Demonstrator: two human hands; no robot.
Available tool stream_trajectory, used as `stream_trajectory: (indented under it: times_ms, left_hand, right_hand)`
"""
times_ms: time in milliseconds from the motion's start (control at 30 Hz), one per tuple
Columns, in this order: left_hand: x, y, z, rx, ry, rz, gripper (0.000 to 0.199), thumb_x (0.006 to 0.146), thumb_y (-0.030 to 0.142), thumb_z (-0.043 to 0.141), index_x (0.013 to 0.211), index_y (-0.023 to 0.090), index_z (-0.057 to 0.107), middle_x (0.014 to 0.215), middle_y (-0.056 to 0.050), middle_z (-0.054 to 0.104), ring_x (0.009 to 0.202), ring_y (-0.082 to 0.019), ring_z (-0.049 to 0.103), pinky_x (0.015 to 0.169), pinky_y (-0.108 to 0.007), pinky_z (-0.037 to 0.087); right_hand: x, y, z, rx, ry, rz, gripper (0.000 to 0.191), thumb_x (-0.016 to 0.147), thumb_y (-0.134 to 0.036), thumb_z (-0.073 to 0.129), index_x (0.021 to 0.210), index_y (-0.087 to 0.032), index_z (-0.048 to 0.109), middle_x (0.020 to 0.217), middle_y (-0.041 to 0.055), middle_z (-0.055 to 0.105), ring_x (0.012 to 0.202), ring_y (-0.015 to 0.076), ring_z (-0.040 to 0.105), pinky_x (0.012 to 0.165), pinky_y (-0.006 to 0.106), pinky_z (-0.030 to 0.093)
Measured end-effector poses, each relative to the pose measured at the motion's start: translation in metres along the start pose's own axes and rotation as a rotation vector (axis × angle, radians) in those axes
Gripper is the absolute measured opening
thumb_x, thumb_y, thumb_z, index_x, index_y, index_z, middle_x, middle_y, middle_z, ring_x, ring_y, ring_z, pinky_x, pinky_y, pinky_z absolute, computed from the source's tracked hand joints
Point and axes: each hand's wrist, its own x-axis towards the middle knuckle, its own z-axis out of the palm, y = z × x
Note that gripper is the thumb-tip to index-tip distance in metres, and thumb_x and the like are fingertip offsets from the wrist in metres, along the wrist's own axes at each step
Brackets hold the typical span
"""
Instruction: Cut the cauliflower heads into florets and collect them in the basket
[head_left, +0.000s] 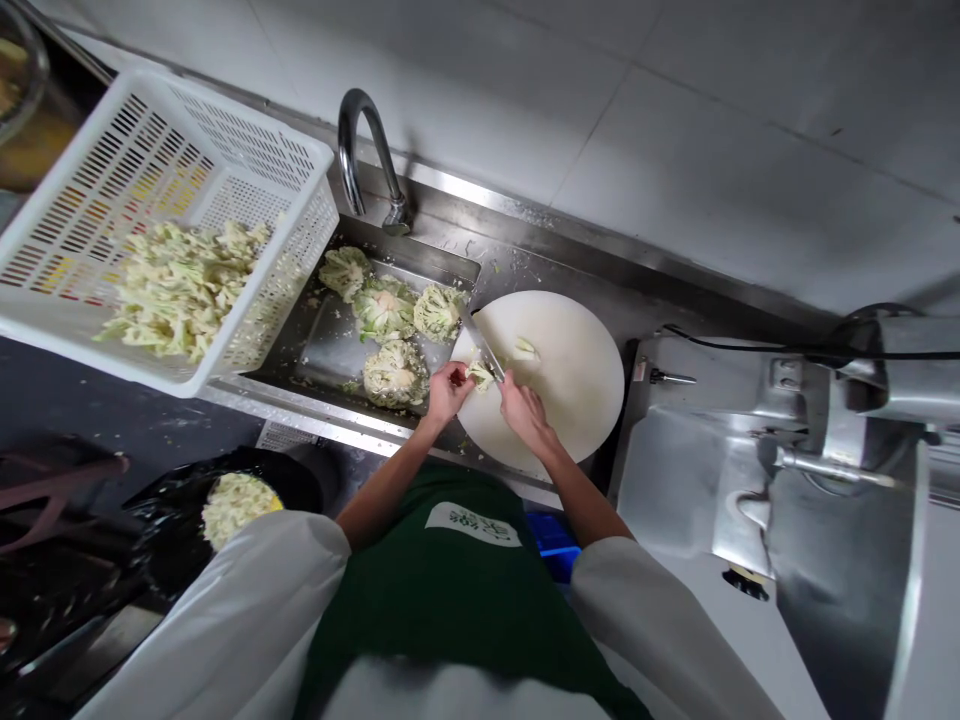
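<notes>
My right hand [525, 408] grips a knife [484, 343] whose blade points up and left over the round white cutting board [577, 400]. Pinched in the fingers of my left hand [448, 392] is a cauliflower floret [480, 376], held at the board's left edge close to the blade. A loose cauliflower piece [526, 348] lies on the board just beyond the knife. Left of the board, several cauliflower heads [394, 374] rest in the steel sink [326, 335].
A white perforated basket [300, 165] with cut cauliflower [191, 285] stands over the sink's left side. A faucet [375, 150] rises behind. On the right is a steel machine [750, 430]. Below left, a black-lined bin [180, 500] holds pale scraps [236, 505].
</notes>
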Motion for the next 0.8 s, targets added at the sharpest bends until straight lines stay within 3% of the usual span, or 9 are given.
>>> stream_trajectory:
  times_ms: [200,367,500,633,800]
  left_hand:
    - [-0.016,-0.008,0.001,-0.140,0.068,-0.125,0.027,0.075,0.041,0.077,0.080,0.018,0.063,0.073,0.000,0.062,0.065,-0.013,0.057,0.065,-0.025,0.048]
    - [-0.018,-0.011,0.003,-0.138,0.052,-0.116,0.025,0.076,0.039,0.077,0.082,0.018,0.065,0.073,-0.001,0.064,0.064,-0.013,0.058,0.065,-0.026,0.049]
    - [-0.014,-0.014,0.000,-0.130,0.043,-0.110,0.025,0.076,0.038,0.077,0.084,0.017,0.066,0.072,-0.001,0.065,0.063,-0.013,0.058,0.063,-0.025,0.049]
    - [-0.010,-0.018,-0.002,-0.194,0.096,-0.107,0.032,0.075,0.036,0.076,0.099,0.017,0.065,0.075,0.000,0.065,0.066,-0.013,0.061,0.066,-0.025,0.052]
    - [-0.006,-0.020,0.002,-0.138,0.094,-0.055,0.021,0.079,0.034,0.072,0.090,0.017,0.064,0.079,-0.002,0.066,0.069,-0.013,0.062,0.069,-0.025,0.052]
  right_hand:
    - [-0.023,-0.015,-0.013,0.126,0.098,0.093,0.039,0.110,-0.029,0.025,0.136,-0.011,0.048,0.100,0.0164,0.076,0.089,0.0247,0.073,0.081,0.031,0.049]
    - [-0.011,-0.038,-0.001,0.150,0.078,0.106,0.036,0.108,-0.024,0.030,0.136,-0.009,0.047,0.099,0.0169,0.075,0.092,0.0266,0.073,0.080,0.032,0.050]
    - [0.007,-0.038,0.003,0.150,0.053,0.088,0.036,0.106,-0.021,0.032,0.136,-0.009,0.047,0.101,0.0170,0.075,0.092,0.0274,0.073,0.081,0.033,0.050]
    - [-0.006,-0.031,-0.009,0.145,0.074,0.079,0.038,0.107,-0.025,0.027,0.136,-0.011,0.046,0.100,0.0162,0.075,0.088,0.0273,0.072,0.080,0.034,0.050]
    - [-0.013,-0.040,-0.008,0.119,0.112,0.058,0.040,0.108,-0.029,0.023,0.135,-0.011,0.047,0.097,0.0164,0.074,0.088,0.0272,0.072,0.082,0.034,0.051]
